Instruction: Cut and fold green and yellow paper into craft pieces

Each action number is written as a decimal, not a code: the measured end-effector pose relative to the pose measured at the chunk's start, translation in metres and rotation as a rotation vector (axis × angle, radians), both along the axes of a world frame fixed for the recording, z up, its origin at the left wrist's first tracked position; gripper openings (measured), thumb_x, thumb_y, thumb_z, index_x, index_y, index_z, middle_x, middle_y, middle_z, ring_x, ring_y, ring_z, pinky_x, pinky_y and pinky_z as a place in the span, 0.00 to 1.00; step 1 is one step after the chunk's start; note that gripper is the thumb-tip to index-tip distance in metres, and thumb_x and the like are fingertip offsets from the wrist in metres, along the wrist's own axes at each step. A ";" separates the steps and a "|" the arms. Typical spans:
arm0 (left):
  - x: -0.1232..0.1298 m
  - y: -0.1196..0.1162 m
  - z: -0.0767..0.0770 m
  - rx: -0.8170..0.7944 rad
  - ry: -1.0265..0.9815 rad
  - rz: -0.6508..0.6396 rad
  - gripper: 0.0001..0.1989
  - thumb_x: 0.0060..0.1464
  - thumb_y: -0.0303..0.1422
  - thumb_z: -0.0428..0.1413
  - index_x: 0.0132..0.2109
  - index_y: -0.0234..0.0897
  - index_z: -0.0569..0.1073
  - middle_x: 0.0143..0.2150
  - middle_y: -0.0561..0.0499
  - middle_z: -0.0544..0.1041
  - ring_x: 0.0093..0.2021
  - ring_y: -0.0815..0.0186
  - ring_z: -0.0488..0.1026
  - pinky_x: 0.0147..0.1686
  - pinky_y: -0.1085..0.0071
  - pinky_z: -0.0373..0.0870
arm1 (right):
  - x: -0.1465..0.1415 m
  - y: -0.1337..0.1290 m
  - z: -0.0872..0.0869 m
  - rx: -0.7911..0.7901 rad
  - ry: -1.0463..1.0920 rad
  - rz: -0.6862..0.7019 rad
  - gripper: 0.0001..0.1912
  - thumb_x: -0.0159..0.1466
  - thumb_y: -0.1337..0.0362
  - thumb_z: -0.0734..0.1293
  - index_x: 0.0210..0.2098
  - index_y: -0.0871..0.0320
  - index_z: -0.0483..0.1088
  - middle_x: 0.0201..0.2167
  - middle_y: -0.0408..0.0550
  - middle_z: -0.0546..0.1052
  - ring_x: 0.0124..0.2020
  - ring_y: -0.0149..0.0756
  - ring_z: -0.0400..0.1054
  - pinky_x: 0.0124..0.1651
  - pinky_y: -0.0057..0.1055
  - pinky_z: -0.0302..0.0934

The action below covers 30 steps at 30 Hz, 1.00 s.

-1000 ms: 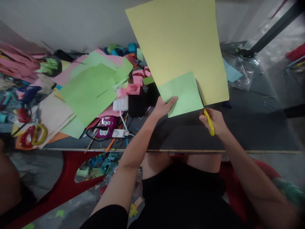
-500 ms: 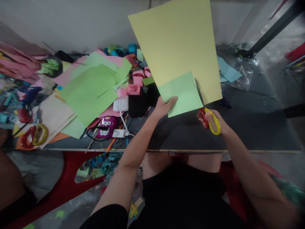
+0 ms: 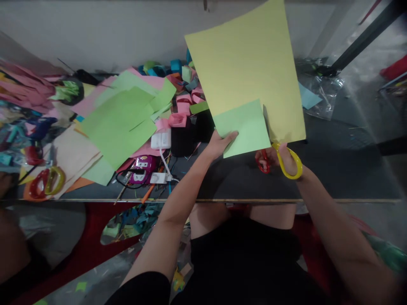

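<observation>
My left hand (image 3: 221,143) grips the left edge of a light green sheet of paper (image 3: 243,125), thumb on top. That sheet overlaps the lower part of a large yellow sheet (image 3: 248,67), which is held up and curves at its far edge. My right hand (image 3: 281,159) has its fingers through the red and yellow handles of a pair of scissors (image 3: 293,169). The handles are spread apart. One dark blade shows along the right edge of the green sheet, over the yellow one; the other blade is hidden.
Green sheets (image 3: 121,123), pink paper loops (image 3: 178,120) and a purple power strip (image 3: 142,170) crowd the table's left half. A second pair of scissors (image 3: 47,182) lies far left, near another person's hand (image 3: 5,183). Clear plastic (image 3: 327,95) lies at the back right.
The scissors' handles have spread wider apart. The yellow sheet has shifted right and its far edge now bends more. My left hand has barely moved.
</observation>
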<state>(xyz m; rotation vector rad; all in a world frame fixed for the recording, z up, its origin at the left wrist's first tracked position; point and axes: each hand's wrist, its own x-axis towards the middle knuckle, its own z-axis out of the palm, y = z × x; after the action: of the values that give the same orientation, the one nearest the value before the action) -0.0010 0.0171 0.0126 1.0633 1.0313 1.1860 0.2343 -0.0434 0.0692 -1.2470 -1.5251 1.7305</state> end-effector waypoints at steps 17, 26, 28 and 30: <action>0.000 0.003 0.009 0.077 0.274 0.040 0.15 0.55 0.37 0.63 0.45 0.30 0.78 0.49 0.36 0.83 0.55 0.48 0.79 0.62 0.51 0.73 | 0.020 -0.004 0.002 -0.155 -0.193 -0.087 0.45 0.50 0.20 0.62 0.33 0.59 0.71 0.21 0.44 0.66 0.20 0.30 0.63 0.21 0.29 0.60; -0.001 0.001 0.011 0.087 0.243 0.023 0.18 0.54 0.39 0.63 0.47 0.30 0.79 0.51 0.36 0.82 0.54 0.49 0.80 0.60 0.52 0.74 | 0.049 0.001 0.034 -0.092 -0.230 0.075 0.46 0.50 0.20 0.60 0.34 0.60 0.72 0.22 0.48 0.70 0.20 0.32 0.65 0.23 0.31 0.62; 0.000 0.000 0.007 0.079 0.227 0.009 0.19 0.54 0.41 0.64 0.47 0.30 0.79 0.51 0.36 0.82 0.54 0.49 0.80 0.60 0.51 0.75 | 0.039 0.004 0.036 -0.086 -0.256 0.039 0.48 0.47 0.18 0.61 0.34 0.60 0.72 0.22 0.48 0.70 0.21 0.32 0.66 0.24 0.31 0.62; 0.002 -0.001 0.001 0.066 0.192 0.004 0.21 0.53 0.43 0.65 0.47 0.30 0.78 0.51 0.35 0.82 0.53 0.49 0.80 0.59 0.50 0.75 | 0.028 0.005 0.034 -0.055 -0.239 -0.010 0.49 0.45 0.17 0.60 0.34 0.60 0.71 0.22 0.48 0.70 0.22 0.32 0.66 0.24 0.31 0.62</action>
<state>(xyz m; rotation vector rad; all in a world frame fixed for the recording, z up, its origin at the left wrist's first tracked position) 0.0012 0.0162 0.0141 1.2462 1.1487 1.1436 0.2626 -0.0379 0.1028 -1.5329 -1.6083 1.6749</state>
